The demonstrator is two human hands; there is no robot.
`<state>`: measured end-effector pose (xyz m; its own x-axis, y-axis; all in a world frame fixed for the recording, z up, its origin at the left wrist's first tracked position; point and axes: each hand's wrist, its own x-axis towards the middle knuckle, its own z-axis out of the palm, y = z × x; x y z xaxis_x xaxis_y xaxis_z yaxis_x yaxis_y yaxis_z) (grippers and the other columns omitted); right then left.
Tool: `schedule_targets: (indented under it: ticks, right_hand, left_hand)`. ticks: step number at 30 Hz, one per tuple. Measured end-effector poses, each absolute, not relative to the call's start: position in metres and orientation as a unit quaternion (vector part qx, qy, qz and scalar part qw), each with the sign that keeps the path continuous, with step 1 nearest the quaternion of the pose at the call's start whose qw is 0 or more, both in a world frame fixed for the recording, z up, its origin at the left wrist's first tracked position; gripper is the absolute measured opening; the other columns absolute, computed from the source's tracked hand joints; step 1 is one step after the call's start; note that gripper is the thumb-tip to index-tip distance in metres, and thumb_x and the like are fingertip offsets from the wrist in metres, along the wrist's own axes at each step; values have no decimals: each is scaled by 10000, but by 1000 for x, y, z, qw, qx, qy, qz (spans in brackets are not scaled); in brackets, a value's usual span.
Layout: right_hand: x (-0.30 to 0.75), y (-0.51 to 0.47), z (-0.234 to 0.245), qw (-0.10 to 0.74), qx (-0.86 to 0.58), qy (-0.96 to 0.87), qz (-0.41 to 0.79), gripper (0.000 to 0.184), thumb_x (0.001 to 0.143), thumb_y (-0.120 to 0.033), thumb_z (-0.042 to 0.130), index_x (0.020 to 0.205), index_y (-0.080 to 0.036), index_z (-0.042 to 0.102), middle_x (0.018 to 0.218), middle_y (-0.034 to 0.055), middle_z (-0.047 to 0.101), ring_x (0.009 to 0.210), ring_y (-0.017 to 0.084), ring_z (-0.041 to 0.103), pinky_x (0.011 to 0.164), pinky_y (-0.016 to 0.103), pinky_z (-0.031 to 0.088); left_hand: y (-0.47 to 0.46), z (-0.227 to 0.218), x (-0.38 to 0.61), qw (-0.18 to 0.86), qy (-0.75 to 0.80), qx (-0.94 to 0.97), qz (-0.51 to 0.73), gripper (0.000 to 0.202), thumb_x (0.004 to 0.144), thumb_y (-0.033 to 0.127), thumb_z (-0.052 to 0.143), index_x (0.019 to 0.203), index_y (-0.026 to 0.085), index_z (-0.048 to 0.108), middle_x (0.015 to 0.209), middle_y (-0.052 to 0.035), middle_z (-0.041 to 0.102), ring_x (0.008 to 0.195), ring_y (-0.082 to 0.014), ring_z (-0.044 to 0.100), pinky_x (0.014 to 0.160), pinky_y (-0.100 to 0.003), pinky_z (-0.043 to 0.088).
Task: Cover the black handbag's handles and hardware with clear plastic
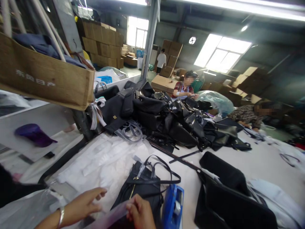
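My right hand pinches the end of a translucent plastic strip at the bottom of the view. To its left, my left hand, with a silver bracelet at the wrist, has its fingers and thumb apart and nothing visible in them. The strip's lower part runs out of view. Just beyond both hands lies a black bag with a gold zip and thin black straps, partly covered by my right hand and the strip. A blue tape dispenser stands right beside the bag.
A large heap of black bags fills the table's far side. White plastic sheets lie at left, and more black bags at right. A brown bag hangs upper left. Two people sit beyond the heap.
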<state>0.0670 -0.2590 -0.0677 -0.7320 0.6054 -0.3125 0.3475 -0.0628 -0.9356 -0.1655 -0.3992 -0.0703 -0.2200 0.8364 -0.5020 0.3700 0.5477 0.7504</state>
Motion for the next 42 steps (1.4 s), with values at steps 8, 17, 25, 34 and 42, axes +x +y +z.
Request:
schedule_targets:
  ticks: [8, 17, 25, 34, 42]
  right_hand:
    - [51, -242, -68, 111, -384, -709, 581, 214, 876, -317, 525, 708, -188, 558, 561, -42, 576, 517, 104, 537, 490, 172, 336]
    - [65, -163, -111, 96, -383, -866, 307, 251, 887, -192, 501, 1116, -230, 597, 1024, 54, 641, 980, 217, 578, 852, 306, 417]
    - [52, -155, -125, 56, -349, -881, 315, 87, 854, -150, 546, 849, -215, 603, 859, 29, 608, 878, 203, 556, 793, 306, 409]
    - [68, -157, -81, 68, -341, -773, 531, 193, 981, -318, 340, 880, -230, 478, 717, -37, 612, 605, 114, 577, 601, 210, 397]
    - [80, -155, -72, 59, -325, -809, 485, 158, 968, -318, 373, 872, -236, 468, 704, -32, 595, 635, 127, 571, 592, 202, 372]
  left_hand:
    - [-323, -75, -105, 637, 577, 323, 396, 283, 715, 425, 628, 762, 148, 593, 614, 5, 646, 581, -145, 564, 587, -244, 402]
    - [-331, -85, -178, 543, 690, 311, 364, 332, 784, 484, 544, 683, 169, 578, 586, 7, 644, 629, -170, 583, 695, -271, 417]
    - [-318, -92, -168, 560, 663, 305, 394, 207, 772, 349, 571, 674, 167, 578, 586, -1, 653, 614, -164, 578, 671, -269, 413]
    - [-300, -97, -162, 581, 642, 287, 409, 163, 765, 289, 577, 663, 162, 565, 537, 7, 632, 563, -145, 549, 629, -263, 400]
    - [-296, -89, -160, 588, 637, 290, 405, 165, 758, 295, 587, 669, 157, 574, 540, 3, 632, 548, -137, 542, 619, -260, 403]
